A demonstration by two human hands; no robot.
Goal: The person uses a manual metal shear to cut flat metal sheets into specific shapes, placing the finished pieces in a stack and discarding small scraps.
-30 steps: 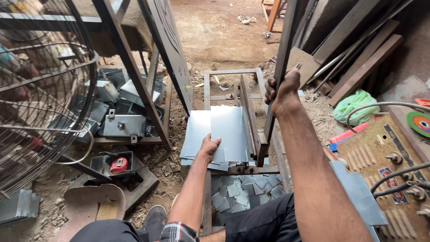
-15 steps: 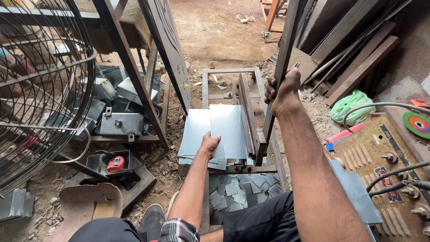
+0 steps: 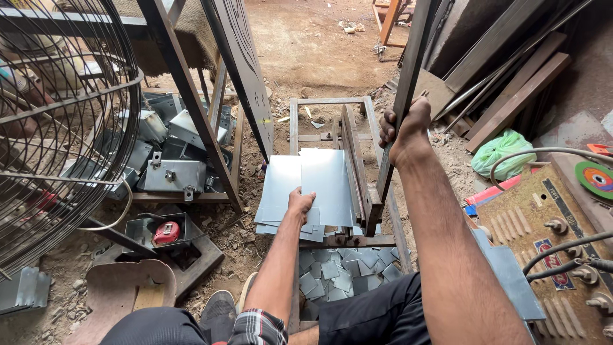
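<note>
- Right hand (image 3: 403, 128) is clenched round the long rusty steel lever (image 3: 401, 102) of the floor-mounted shear frame (image 3: 357, 166).
- Left hand (image 3: 300, 203) lies flat, fingers spread, pinning the thin grey sheet-metal panel (image 3: 325, 185) on the frame's left edge, nothing gripped.
- I'd guess the panel's light, springy and sharp-edged, so press it flat away from the edges.
- Cut grey offcuts (image 3: 341, 271) pile at the frame's near end.
- Green plastic bag (image 3: 504, 152) and a tan welder box with a blue-red label (image 3: 555, 243) sit right.

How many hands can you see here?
2. The left hand presses on the metal sheet at the centre; the right hand grips the lever above it.
</note>
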